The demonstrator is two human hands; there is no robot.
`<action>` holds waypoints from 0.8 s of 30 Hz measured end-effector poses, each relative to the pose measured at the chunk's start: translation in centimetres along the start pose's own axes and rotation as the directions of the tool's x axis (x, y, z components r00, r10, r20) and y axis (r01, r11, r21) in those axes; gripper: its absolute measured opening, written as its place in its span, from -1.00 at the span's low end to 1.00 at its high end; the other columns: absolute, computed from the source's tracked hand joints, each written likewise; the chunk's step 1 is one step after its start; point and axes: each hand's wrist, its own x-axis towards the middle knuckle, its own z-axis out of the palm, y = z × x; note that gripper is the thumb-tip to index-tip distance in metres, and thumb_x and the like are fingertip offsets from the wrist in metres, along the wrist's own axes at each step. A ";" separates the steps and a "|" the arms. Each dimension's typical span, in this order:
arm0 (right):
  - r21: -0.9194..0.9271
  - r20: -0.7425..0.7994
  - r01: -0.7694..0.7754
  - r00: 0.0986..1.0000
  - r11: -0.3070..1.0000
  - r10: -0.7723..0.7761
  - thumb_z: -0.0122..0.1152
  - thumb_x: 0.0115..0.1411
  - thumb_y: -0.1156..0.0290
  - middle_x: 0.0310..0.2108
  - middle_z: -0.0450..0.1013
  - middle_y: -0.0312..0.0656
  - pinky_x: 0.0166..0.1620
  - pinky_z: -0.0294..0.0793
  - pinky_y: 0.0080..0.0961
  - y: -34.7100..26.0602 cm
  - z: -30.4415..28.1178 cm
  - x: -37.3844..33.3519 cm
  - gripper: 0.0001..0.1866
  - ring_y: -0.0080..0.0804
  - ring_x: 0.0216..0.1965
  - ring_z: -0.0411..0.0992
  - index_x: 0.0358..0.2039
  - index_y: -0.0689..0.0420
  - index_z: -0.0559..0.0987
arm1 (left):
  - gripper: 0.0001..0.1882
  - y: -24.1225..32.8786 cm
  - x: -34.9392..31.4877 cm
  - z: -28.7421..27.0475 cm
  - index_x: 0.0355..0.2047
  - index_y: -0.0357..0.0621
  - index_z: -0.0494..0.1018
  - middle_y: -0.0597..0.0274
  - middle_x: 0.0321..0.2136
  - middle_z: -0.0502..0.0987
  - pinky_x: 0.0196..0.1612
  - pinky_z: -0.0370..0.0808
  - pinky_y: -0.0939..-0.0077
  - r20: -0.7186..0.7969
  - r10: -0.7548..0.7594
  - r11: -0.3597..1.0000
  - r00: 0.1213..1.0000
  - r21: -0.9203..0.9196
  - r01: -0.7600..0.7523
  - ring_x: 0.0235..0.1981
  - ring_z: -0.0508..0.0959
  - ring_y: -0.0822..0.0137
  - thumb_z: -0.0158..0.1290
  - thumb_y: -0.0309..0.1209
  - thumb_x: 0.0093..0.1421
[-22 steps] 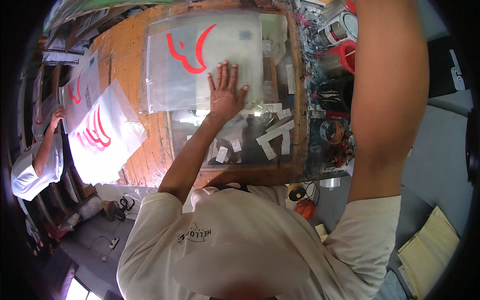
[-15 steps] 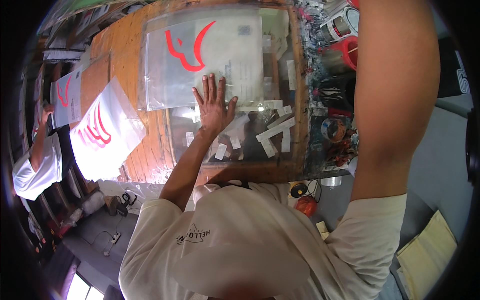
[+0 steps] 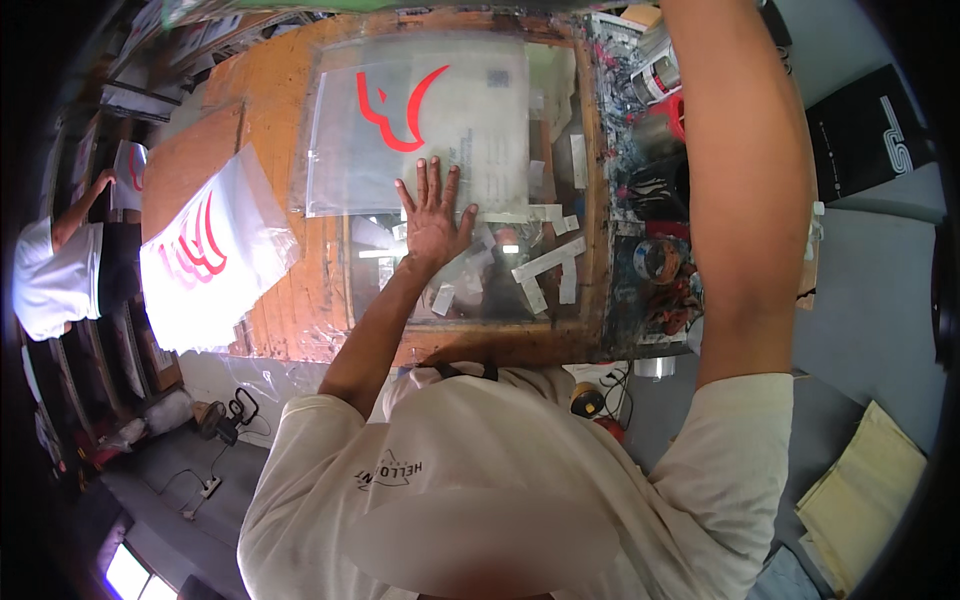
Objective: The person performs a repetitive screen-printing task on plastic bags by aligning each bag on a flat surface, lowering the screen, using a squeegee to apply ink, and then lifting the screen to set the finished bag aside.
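Note:
My left hand (image 3: 435, 218) lies flat with fingers spread, its fingertips on the lower edge of a translucent plastic bag (image 3: 340, 150). A red curved shape (image 3: 425, 110) is printed on the bag, above my fingers. Under the bag is a glass pane (image 3: 385, 300) set in a wooden tabletop, with several strips of pale tape stuck about it. My right arm (image 3: 748, 200) reaches up past the top edge of the picture, so its hand is out of sight. A greenish frame edge (image 3: 240, 8) runs along the top.
More printed plastic sheets (image 3: 205, 250) overlap at the table's left. Paint-stained cans (image 3: 655, 75) and containers crowd the right edge. A co-worker in a white shirt (image 3: 60, 270) stands at far left by shelves, one hand at a printed sheet (image 3: 128, 175). Folded yellowish cloth (image 3: 862, 490) lies lower right.
My view has shifted slightly. The raised right arm appears further left, and more of the green frame edge shows at the top. My left hand stays flat on the bag; the co-worker has shifted.

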 end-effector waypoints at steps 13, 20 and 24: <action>0.079 -0.052 0.018 0.999 0.997 -0.014 0.32 0.20 0.30 -0.42 0.54 0.02 -0.26 0.46 -0.05 -4.5 23.4 -26.0 -0.77 0.02 -0.39 0.54 -0.19 0.12 0.55 | -0.40 4.0 -9.7 -13.8 0.12 -0.13 0.29 0.08 0.09 0.33 0.29 0.24 0.01 0.559 -0.386 -0.612 0.734 -0.750 0.250 0.25 0.32 0.08 0.10 0.07 0.32; 0.284 0.437 -0.315 0.883 0.905 0.171 0.20 0.11 0.60 -0.04 0.57 0.05 0.00 0.53 -0.04 -2.8 25.9 -27.8 -0.45 0.09 -0.04 0.55 0.16 0.02 0.50 | -0.17 1.5 -10.0 -6.6 0.45 -0.23 -0.11 -0.11 0.38 0.03 0.39 0.00 -0.38 0.742 -0.410 -0.645 0.530 -0.647 0.407 0.37 0.22 0.06 -0.03 -0.06 0.38; 0.102 0.516 -0.205 0.847 0.973 0.124 0.16 0.02 0.68 0.00 0.56 0.01 0.00 0.47 0.01 -5.2 26.7 -30.6 -0.38 0.04 -0.02 0.54 0.15 0.01 0.53 | -0.23 1.4 -10.4 -5.8 0.38 -0.29 0.01 -0.10 0.29 0.15 0.37 0.05 -0.38 0.723 -0.457 -0.649 0.518 -0.669 0.363 0.32 0.27 0.06 0.00 -0.12 0.33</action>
